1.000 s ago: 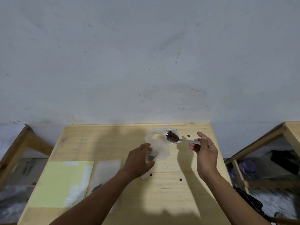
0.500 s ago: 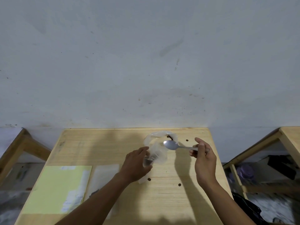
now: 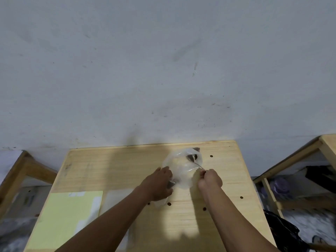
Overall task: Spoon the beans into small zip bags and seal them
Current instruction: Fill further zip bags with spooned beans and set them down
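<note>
Spoon (image 3: pixel 194 161) bowl blurred inside clear bag (image 3: pixel 181 170) — contents indistinct; left hand (image 3: pixel 160 184) hides small zip bag (image 3: pixel 171 184).

Plain domestic or storage room, not a fitted workshop. Bare, scuffed grey-white wall (image 3: pixel 163 70) fills upper frame. Unfinished pale wooden worktop (image 3: pixel 118 166) pushed against it. Similar wooden frames at left (image 3: pixel 23 166) and right edges (image 3: pixel 323 142), loose clutter (image 3: pixel 309 179) stored beneath the right one.

Spoon (image 3: pixel 193 160) now down inside bean bag (image 3: pixel 182 167)
</note>
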